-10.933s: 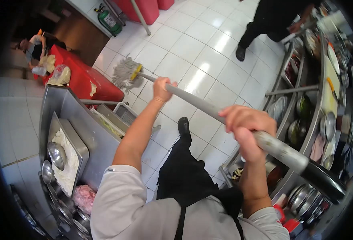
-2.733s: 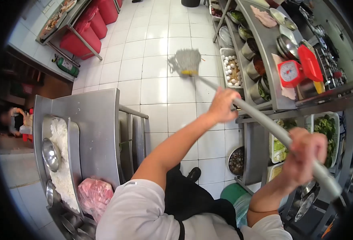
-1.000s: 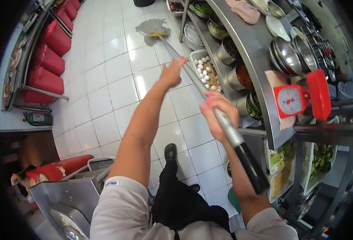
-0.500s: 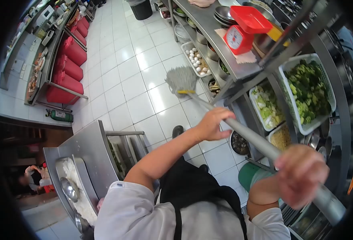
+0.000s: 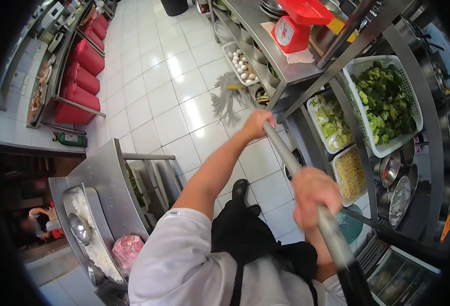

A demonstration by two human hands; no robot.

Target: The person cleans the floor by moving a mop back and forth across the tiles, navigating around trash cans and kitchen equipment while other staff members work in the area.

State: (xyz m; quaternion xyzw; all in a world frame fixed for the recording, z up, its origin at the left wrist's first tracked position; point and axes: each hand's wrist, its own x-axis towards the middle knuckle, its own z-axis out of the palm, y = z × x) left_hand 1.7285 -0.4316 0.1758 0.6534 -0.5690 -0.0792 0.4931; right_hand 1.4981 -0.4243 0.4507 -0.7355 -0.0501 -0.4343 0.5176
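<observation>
A mop [image 5: 282, 144] slants across the head view, its long grey handle running from lower right up to the far end. My left hand [image 5: 258, 124] is closed around the handle lower down, nearer the mop head. Closer to my body, my right hand [image 5: 315, 195] grips the same handle, slightly blurred. The grey string mop head [image 5: 226, 102] touches the white tiled floor [image 5: 176, 125], its strands fanned out, beside a basket of eggs [image 5: 242, 65].
On the right, a metal shelf holds a basket of broccoli [image 5: 385, 102], chopped cabbage [image 5: 331, 122] and noodles [image 5: 351, 171], with a red scale [image 5: 292, 34] above. A steel table [image 5: 113, 178] with a rice tray stands left. Red bins [image 5: 77, 104] line the far left.
Both hands and the handle have moved left, the right hand most. The mop head has shifted slightly up and its strands have swung out. The view has shifted a little.
</observation>
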